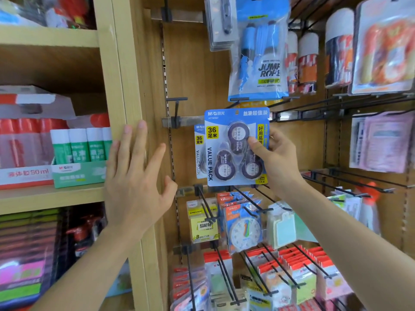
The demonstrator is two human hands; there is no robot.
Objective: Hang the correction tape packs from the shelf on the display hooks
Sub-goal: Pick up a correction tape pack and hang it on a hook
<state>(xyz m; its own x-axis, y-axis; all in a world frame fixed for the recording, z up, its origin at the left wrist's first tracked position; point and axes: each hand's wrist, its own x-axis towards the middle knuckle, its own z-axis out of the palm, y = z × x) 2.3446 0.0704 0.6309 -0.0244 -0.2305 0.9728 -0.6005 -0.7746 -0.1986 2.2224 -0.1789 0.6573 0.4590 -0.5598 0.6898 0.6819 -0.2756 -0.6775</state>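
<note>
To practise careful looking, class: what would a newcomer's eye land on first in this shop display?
The blue correction tape pack at the centre, pinched at its right edge by the right hand, with another pack behind it. Next, the left hand, fingers spread before the wooden upright, and the blue jump rope bag above.

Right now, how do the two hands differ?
The left hand is open, fingers spread, holding nothing; the right hand pinches the correction tape pack by its right edge. The left hand is in front of the wooden upright; the right hand is by the hook rail. Both are bare and raised.
</note>
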